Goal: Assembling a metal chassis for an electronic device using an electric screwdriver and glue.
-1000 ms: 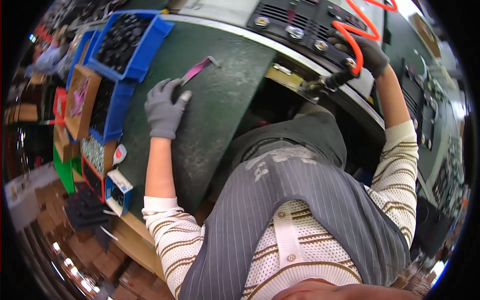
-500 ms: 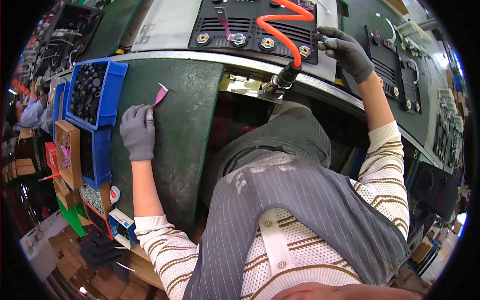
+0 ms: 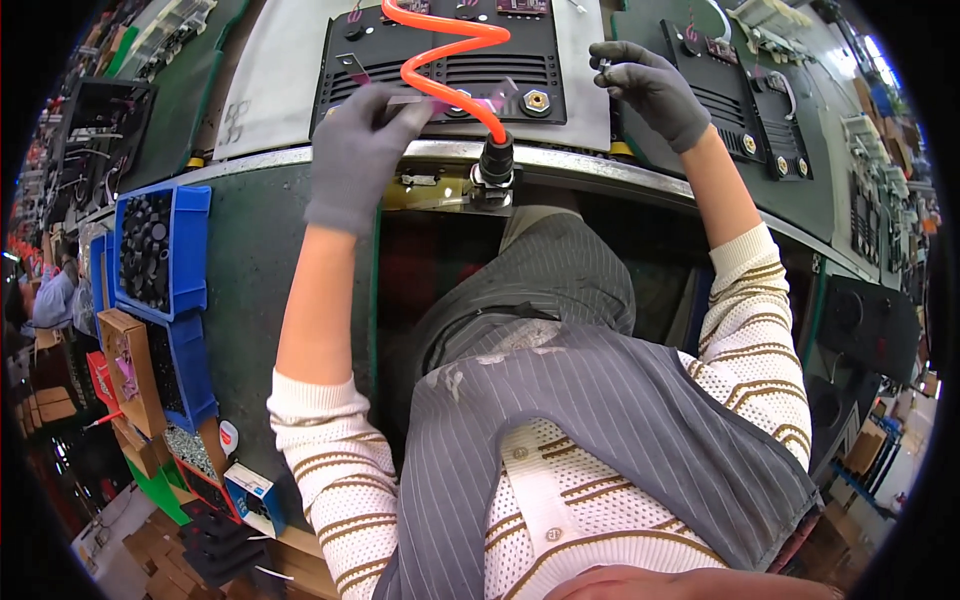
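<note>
The pink strip (image 3: 497, 100) is over the lower part of the black panel (image 3: 535, 50), right of the left grip (image 3: 357, 150), whose thumb and fingers pinch its end. Half a second ago both were over the green tabletop (image 3: 255, 235); the shift seems to put the strip near the panel's metal fitting (image 3: 537, 102). An orange hose (image 3: 453, 47) crosses just right of the left grip. Another pink strip (image 3: 352, 67) stands just beyond it. Farther right, the right grip (image 3: 652, 95) stays beside the panel, fingertips closed on a small metal piece (image 3: 603, 66).
</note>
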Action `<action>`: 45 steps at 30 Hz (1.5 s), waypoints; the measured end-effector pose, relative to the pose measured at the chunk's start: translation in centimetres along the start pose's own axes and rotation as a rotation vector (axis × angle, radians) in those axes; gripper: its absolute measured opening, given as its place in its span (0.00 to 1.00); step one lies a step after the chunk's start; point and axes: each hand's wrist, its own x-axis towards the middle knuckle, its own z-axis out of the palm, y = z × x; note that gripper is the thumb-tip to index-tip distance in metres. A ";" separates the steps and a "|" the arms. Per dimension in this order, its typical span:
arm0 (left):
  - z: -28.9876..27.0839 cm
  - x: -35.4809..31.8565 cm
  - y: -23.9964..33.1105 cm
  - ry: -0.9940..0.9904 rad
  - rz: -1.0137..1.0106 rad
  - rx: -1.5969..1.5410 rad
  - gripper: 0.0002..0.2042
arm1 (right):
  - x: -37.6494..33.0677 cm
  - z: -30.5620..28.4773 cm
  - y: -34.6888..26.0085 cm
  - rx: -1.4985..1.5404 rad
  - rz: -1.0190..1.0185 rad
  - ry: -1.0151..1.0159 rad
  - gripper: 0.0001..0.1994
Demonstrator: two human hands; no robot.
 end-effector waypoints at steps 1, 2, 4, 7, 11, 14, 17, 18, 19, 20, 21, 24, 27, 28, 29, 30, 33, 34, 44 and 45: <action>0.7 1.0 0.3 0.003 0.000 -0.003 0.13 | -0.3 0.2 -0.1 0.047 0.019 0.027 0.16; 1.4 1.8 0.7 -0.012 0.002 -0.104 0.13 | -0.5 0.2 -0.2 0.095 0.037 0.054 0.16; 2.6 3.0 1.2 -0.025 0.003 -0.205 0.13 | -0.5 0.1 0.3 0.170 0.040 0.026 0.16; 3.8 4.5 1.4 0.044 0.450 -0.005 0.15 | -0.8 1.0 0.1 0.229 0.080 -0.010 0.17; 4.5 5.4 1.6 -0.002 0.411 0.202 0.16 | -0.7 1.3 0.3 0.014 0.053 -0.058 0.18; 5.3 5.4 1.8 -0.079 0.409 0.230 0.13 | -0.2 2.1 0.0 -0.171 -0.018 -0.059 0.18; 5.8 5.1 2.7 -0.075 0.455 0.293 0.12 | 0.6 2.9 -0.7 -0.345 -0.053 -0.108 0.17; 5.9 5.2 3.0 -0.084 0.469 0.305 0.12 | 1.0 3.1 -0.8 -0.449 -0.088 -0.154 0.17; 5.9 5.1 3.2 -0.084 0.468 0.305 0.12 | 1.2 3.4 -0.9 -0.449 -0.088 -0.154 0.17; 5.9 5.0 3.4 -0.042 0.538 0.326 0.12 | 1.5 3.8 -0.9 -0.511 -0.129 -0.177 0.17; 6.0 4.9 3.4 0.001 0.608 0.346 0.12 | 1.7 4.2 -0.9 -0.574 -0.170 -0.200 0.17; 6.2 5.0 3.4 0.024 0.610 0.354 0.12 | 2.2 5.1 -1.0 -0.708 -0.186 -0.169 0.15; 6.5 5.1 2.8 0.036 0.601 0.318 0.12 | 2.4 5.9 -2.0 -0.832 -0.067 -0.225 0.12; 6.4 5.1 2.8 0.037 0.598 0.316 0.12 | 2.6 5.7 -1.8 -0.833 -0.065 -0.227 0.12; 6.3 5.1 2.7 0.036 0.604 0.341 0.11 | 2.9 5.5 -1.6 -0.898 -0.156 -0.270 0.11; 6.2 5.1 2.8 0.034 0.608 0.365 0.11 | 2.9 5.6 -1.6 -0.962 -0.245 -0.314 0.10; 6.3 5.5 3.5 -0.013 0.605 0.270 0.07 | 2.7 6.2 -2.2 -1.335 -0.411 -0.324 0.10; 6.3 5.5 3.7 -0.016 0.605 0.268 0.07 | 2.7 6.3 -2.2 -1.335 -0.408 -0.323 0.10; 6.6 5.6 3.2 0.088 0.636 0.185 0.07 | 2.8 6.5 -0.9 -1.455 -0.597 -0.234 0.10; 6.5 5.4 3.2 0.079 0.623 0.197 0.07 | 2.8 6.6 -0.8 -1.373 -0.585 -0.182 0.10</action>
